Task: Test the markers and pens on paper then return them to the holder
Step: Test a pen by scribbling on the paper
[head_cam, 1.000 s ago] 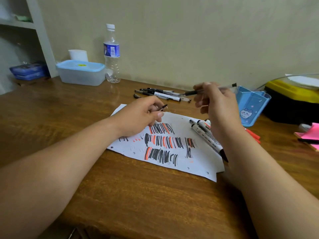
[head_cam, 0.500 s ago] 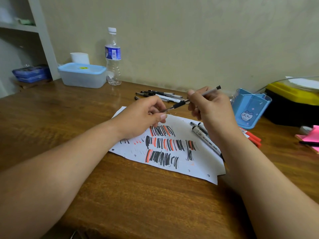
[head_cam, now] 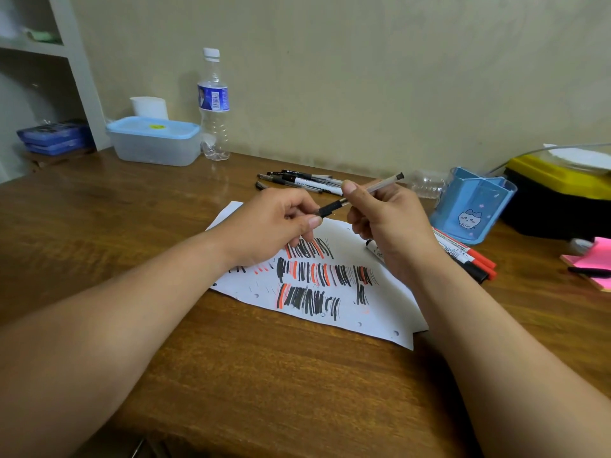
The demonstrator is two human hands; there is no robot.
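While the pen (head_cam: 383, 184) hung in the air above the paper (head_cam: 330, 315), both hands held it. The right hand (head_cam: 390, 226) had its thumb and fingers curled round the clear middle part. The left hand (head_cam: 274, 226) pinched the black end, and it could not be told if a cap sat there. The pen looked thin, light and stiff, so it would likely not bend, but its smooth clear part could slip. The black part looked like the best place to hold it for writing. The blue holder (head_cam: 472, 200) stood on the table (head_cam: 231, 375) just to the right. More pens (head_cam: 304, 181) lay near the wall, and markers (head_cam: 469, 256) lay beside the right hand.
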